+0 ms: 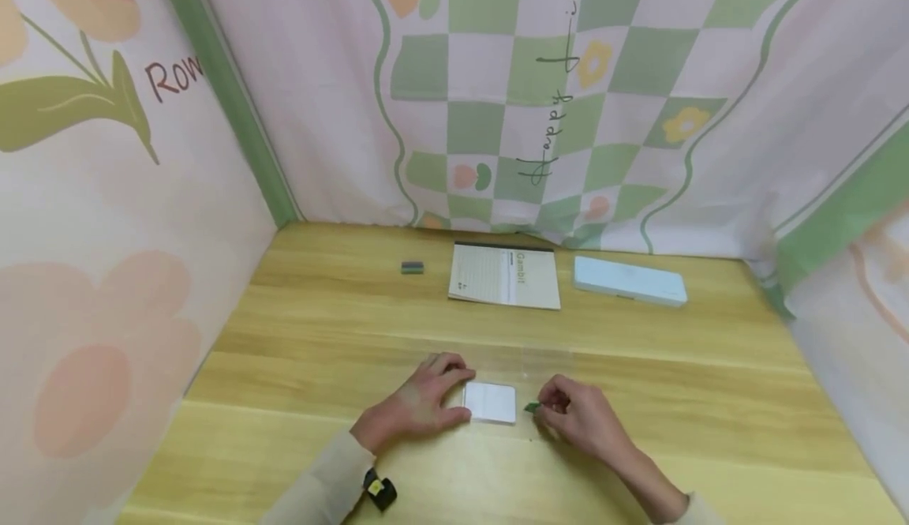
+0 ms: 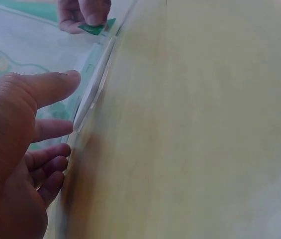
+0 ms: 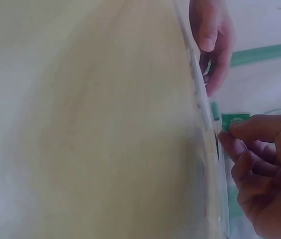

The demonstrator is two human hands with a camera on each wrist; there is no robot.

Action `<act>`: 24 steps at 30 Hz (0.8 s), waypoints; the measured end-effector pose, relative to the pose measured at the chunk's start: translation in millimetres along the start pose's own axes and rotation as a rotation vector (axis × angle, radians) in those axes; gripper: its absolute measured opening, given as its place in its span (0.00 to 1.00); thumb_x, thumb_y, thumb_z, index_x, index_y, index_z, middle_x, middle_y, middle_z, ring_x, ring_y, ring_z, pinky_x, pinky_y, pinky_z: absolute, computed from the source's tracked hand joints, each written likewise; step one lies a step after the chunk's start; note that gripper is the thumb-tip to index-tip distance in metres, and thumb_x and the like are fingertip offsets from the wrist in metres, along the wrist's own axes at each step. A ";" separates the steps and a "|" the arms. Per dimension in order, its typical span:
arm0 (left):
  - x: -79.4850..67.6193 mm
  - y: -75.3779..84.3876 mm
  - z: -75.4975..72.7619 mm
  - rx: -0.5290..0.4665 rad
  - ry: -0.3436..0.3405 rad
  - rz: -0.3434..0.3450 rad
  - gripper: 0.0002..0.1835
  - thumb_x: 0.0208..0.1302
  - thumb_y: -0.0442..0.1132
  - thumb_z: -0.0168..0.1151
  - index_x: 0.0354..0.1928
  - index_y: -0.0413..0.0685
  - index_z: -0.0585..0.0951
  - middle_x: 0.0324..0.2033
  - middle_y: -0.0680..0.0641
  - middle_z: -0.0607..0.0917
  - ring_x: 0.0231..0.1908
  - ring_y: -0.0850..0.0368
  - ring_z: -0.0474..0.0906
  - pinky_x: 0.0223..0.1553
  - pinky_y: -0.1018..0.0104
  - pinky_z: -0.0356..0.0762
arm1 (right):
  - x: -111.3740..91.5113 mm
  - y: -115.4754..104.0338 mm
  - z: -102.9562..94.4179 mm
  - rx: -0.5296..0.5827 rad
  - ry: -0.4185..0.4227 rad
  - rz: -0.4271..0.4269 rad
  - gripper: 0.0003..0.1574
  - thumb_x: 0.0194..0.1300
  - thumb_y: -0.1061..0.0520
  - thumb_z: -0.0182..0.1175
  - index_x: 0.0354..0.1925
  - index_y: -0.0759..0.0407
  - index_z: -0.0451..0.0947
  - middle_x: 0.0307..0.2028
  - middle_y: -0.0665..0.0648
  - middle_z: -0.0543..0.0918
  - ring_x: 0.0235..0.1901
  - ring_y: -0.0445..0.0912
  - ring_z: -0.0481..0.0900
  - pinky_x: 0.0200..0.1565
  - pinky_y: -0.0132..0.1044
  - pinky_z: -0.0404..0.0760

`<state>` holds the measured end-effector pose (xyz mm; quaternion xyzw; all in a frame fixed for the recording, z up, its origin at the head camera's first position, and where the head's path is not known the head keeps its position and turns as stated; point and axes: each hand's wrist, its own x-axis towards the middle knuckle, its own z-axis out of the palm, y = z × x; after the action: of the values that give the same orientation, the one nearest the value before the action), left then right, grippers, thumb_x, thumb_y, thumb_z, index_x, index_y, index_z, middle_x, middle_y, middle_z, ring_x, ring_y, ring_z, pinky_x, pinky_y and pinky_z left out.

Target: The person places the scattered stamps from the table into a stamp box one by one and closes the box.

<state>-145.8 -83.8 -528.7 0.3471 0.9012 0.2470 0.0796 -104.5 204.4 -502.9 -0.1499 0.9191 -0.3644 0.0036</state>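
Beyond white slab (image 1: 490, 403): notebook (image 1: 490, 276), blue case (image 1: 630, 280).

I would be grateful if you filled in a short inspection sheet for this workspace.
Surface: wood-grain tabletop; what looks like clear film lies beyond the hands.
Job's things: flat white piece with a clear edge; small green piece, apart from it.
Clutter: notebook marked "Gambit", light blue case right of it, small dark item left of it.
Grippers: left hand at the white piece's left edge, contact uncertain; right hand pinches the green piece.
Cables: nothing seen.
Surroundings: printed fabric behind the table and at both sides.
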 end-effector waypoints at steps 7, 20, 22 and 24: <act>-1.0 -0.5 0.2 -0.007 0.000 -0.002 0.37 0.60 0.59 0.63 0.68 0.52 0.70 0.62 0.51 0.68 0.63 0.55 0.63 0.66 0.57 0.64 | 15.2 -15.1 -0.8 0.064 -0.070 -0.125 0.15 0.50 0.67 0.71 0.40 0.60 0.83 0.26 0.45 0.83 0.26 0.33 0.76 0.28 0.29 0.79; 0.0 -0.2 1.5 -0.027 0.011 -0.029 0.37 0.60 0.59 0.64 0.68 0.54 0.69 0.64 0.51 0.67 0.63 0.55 0.62 0.66 0.56 0.63 | 44.2 -44.5 4.7 0.029 -0.144 -0.118 0.06 0.62 0.63 0.63 0.34 0.53 0.84 0.29 0.46 0.84 0.29 0.35 0.78 0.31 0.29 0.78; -0.2 0.2 1.2 -0.028 0.011 -0.031 0.37 0.60 0.59 0.64 0.69 0.54 0.69 0.64 0.51 0.66 0.63 0.55 0.61 0.66 0.56 0.63 | 47.0 -44.6 8.9 0.019 -0.148 -0.133 0.04 0.61 0.63 0.64 0.34 0.55 0.85 0.29 0.47 0.85 0.28 0.34 0.78 0.31 0.28 0.78; -0.2 0.2 1.2 -0.026 0.010 -0.033 0.37 0.60 0.60 0.64 0.69 0.54 0.69 0.64 0.51 0.66 0.63 0.55 0.61 0.66 0.56 0.63 | 50.2 -44.2 13.8 0.012 -0.161 -0.148 0.03 0.60 0.63 0.66 0.33 0.57 0.86 0.27 0.47 0.85 0.26 0.34 0.77 0.29 0.28 0.78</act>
<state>-145.2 -83.4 -529.7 0.3298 0.9039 0.2592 0.0839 -138.8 150.8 -478.2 -0.2460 0.9002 -0.3558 0.0513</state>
